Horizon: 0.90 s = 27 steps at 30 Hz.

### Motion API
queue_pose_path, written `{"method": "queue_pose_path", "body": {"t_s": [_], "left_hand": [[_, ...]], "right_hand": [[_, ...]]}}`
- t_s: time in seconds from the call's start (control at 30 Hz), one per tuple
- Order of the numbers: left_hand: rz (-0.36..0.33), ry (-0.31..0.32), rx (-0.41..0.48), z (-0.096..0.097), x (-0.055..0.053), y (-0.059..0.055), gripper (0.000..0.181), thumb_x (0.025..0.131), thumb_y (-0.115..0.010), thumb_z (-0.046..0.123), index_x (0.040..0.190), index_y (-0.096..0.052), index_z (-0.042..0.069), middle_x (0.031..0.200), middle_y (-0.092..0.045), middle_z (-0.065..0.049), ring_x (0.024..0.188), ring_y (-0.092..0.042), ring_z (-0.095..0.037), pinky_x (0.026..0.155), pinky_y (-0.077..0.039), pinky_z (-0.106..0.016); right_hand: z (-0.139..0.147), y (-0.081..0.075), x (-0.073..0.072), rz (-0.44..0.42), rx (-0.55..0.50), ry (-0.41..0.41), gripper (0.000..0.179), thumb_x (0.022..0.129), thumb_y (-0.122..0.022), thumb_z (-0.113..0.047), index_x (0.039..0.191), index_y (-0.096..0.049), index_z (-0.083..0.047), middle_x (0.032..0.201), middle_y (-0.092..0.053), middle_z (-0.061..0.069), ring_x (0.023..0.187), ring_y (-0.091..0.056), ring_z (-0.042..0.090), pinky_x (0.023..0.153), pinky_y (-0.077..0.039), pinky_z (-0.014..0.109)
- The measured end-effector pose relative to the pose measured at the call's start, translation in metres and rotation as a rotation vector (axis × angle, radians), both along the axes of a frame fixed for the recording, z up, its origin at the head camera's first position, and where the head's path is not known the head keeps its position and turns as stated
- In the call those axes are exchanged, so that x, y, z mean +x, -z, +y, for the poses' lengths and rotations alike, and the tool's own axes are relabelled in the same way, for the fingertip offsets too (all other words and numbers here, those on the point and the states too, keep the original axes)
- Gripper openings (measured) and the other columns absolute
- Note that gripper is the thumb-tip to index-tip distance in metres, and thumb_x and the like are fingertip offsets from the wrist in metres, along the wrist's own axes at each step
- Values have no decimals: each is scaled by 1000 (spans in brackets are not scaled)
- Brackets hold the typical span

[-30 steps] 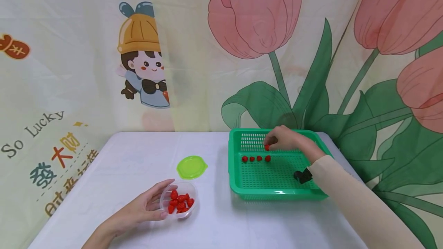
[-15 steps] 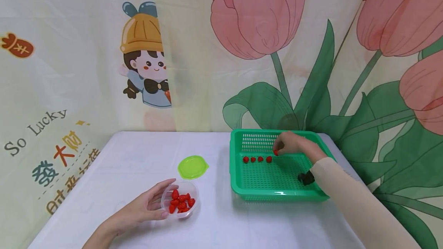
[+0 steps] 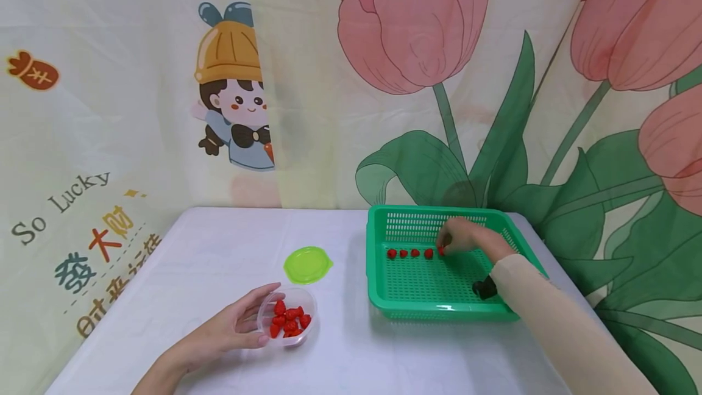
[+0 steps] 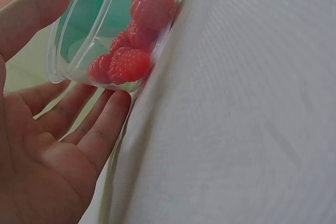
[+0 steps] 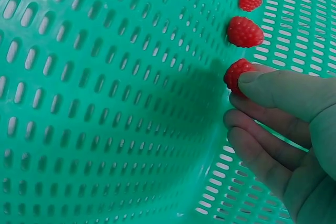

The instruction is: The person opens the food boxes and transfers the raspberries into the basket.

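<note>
My right hand (image 3: 462,236) pinches a red raspberry (image 5: 237,75) between thumb and fingers, low at the back wall of the green basket (image 3: 450,308). To its left, several raspberries (image 5: 245,32) lie in a row along that wall. On the left of the table, my left hand (image 3: 233,325) holds a clear plastic tub (image 3: 265,309), thumb on one side and fingers on the other. Several raspberries (image 4: 129,65) lie inside the tub. In the left wrist view the fingers (image 4: 105,127) touch the tub's side near its base.
A light green lid (image 3: 308,265) lies flat on the white table (image 3: 230,249), between tub and basket. The black wrist camera (image 3: 484,288) on the right arm hangs over the basket. A printed cloth (image 3: 312,78) stands behind the table.
My right hand has moved to the right and down with the raspberry, to the right end of the row. The left hand and tub have barely moved.
</note>
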<state>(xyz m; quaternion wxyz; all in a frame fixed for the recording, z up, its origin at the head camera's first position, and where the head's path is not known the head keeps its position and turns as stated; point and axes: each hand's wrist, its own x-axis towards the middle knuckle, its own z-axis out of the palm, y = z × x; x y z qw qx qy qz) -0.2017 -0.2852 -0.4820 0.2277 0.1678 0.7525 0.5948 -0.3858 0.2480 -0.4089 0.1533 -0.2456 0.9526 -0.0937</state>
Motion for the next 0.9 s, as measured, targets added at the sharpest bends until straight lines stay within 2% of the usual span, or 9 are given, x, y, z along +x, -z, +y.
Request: {"method": "queue_pose_path", "body": {"t_s": [0.2,0.43,0.9], "left_hand": [[-8,2,4,0,0,0,84,99,-73,10,167,-28,28,172,-29,-15,158,-26,-47,106,-51,-22],[-12,0,5,0,0,0,84,99,-73,10,167,-28,28,172,-28,-16,158,-27,-46,107,-51,-22],[-11,0,3,1,-1,0,84,99,-73,10,167,-28,27,172,-29,-16,157,-30,-45,106,-51,-23]], "right_hand": [[-1,3,1,-3,-10,7,15,95,-77,-5,109,-81,-9,104,-76,1,96,-68,17,88,-60,40],[-2,7,1,-44,-25,21,13,95,-78,-7,107,-81,-11,103,-75,-1,97,-68,17,89,-60,40],[4,6,0,-97,-45,-11,19,95,-78,-6,113,-80,-11,107,-75,2,98,-66,17,88,-59,39]]}}
